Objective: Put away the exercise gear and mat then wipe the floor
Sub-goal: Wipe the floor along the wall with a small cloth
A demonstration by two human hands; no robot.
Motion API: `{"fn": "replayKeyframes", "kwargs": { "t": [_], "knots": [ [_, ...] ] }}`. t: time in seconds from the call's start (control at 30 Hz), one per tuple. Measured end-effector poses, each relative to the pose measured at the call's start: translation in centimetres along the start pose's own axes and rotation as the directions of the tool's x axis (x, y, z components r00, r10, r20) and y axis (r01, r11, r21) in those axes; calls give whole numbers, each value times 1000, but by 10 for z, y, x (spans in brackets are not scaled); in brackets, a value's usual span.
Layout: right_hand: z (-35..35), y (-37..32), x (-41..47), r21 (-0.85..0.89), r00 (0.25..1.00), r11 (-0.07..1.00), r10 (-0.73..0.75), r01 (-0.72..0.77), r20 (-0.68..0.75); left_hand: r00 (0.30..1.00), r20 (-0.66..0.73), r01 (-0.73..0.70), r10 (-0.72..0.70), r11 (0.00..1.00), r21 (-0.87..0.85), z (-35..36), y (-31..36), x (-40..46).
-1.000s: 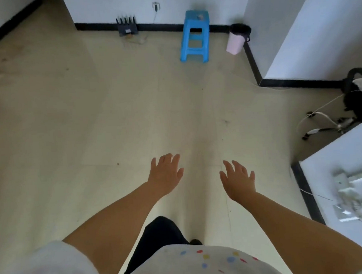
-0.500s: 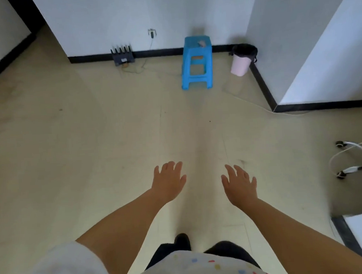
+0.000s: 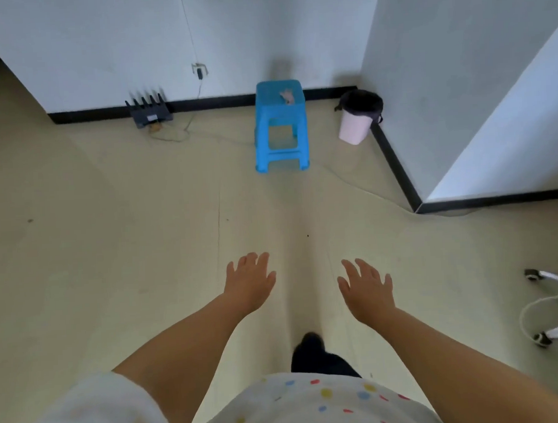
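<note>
The floor (image 3: 95,253), pale and smooth, fills the view, and no mat or exercise gear shows on it here, so how they would handle is a guess: a mat is likely light and floppy, best rolled and taken round its middle; gear cannot be judged unseen. The floor looks hard, with a few dark specks to wipe. At the far wall a blue stool (image 3: 280,127) stands with a small pinkish scrap, perhaps a cloth, on its seat; right of it is a pink bin (image 3: 357,118), left of it a black router (image 3: 149,109) with a trailing cable. White cables (image 3: 547,307) lie at the right edge, a tripping risk. The left hand (image 3: 250,282) and right hand (image 3: 367,290) hover apart, fingers spread, holding nothing.
</note>
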State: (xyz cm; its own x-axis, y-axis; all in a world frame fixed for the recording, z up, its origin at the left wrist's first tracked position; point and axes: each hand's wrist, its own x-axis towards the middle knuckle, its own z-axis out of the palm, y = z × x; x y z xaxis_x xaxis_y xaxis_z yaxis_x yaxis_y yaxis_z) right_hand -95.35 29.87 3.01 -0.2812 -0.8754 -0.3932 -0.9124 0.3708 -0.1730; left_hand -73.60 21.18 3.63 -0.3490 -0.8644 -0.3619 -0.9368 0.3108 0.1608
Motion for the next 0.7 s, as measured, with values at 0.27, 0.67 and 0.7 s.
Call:
{"fn": "replayKeyframes", "kwargs": {
  "t": [0.27,0.67,0.7],
  "knots": [
    [-112,-8,202,-58,999,997,-45,45,2,998,-55,-7,2,996,-89,-89,19,185],
    [-214,-85,500,-23,1000,1000,6,-7,-18,1000,12,-4,4,1000,0,-213,-49,489],
    [-226,-90,522,-4,999,1000,21,-21,-30,1000,2,-16,16,1000,3,-228,-53,513]
  ]
}}
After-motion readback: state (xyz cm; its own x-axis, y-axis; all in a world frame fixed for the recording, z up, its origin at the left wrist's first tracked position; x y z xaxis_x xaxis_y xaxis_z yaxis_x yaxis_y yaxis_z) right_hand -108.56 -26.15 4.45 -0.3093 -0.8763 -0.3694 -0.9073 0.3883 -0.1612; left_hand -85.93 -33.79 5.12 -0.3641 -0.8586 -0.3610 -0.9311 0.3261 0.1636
